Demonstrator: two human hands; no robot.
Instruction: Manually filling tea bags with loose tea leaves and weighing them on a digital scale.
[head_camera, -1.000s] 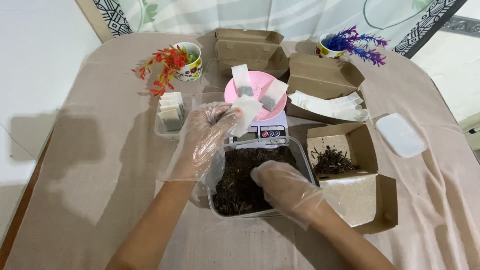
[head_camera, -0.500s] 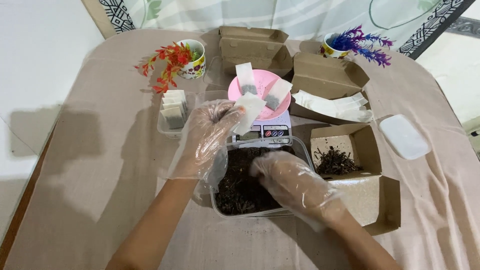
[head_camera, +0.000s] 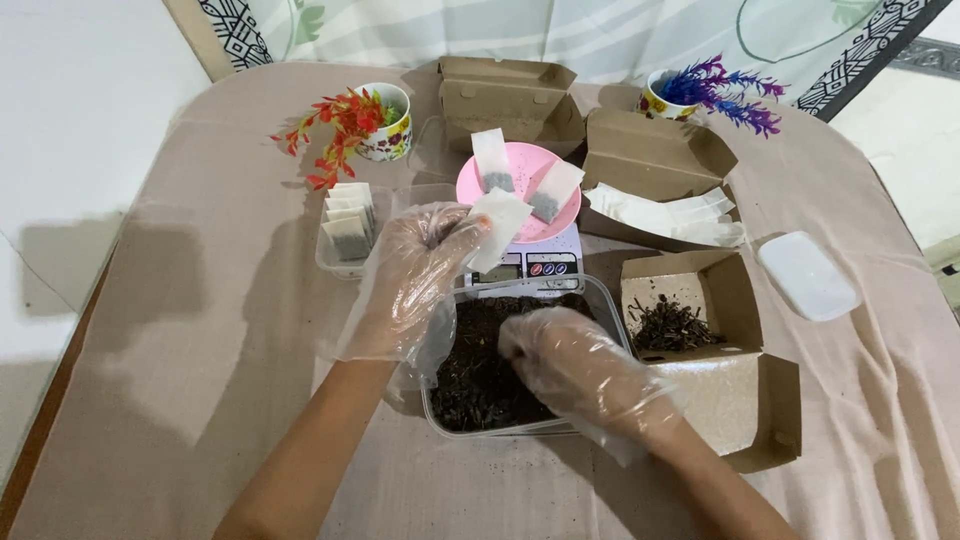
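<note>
From my remote seat I watched both hands, each in a loose clear plastic glove, working over a table draped in a beige cloth. The left hand was raised above the near-left corner of a clear rectangular plastic tub of dark loose tea leaves, its fingers pinched shut on a small white paper tea bag, which tilted up toward the scale. The right hand was down inside the tub, fingers curled together into the dark leaves; I could not tell whether it actually held any. The two hands were apart, with the tub's dark contents between them.

Just behind the tub stood a small white digital kitchen scale carrying a round pink plastic dish, and two more white sachets lay in that dish. To the left of the scale sat a small clear tray of stacked filled sachets. To the right an open brown cardboard box with a little heap of dried leaves rested just beside the tub, and behind it another brown box of flat empty white sachets. A white rectangular plastic lid lay further right. Two flowered mugs stood at the far edge, one with red-orange artificial flowers, one with purple artificial flowers.
</note>
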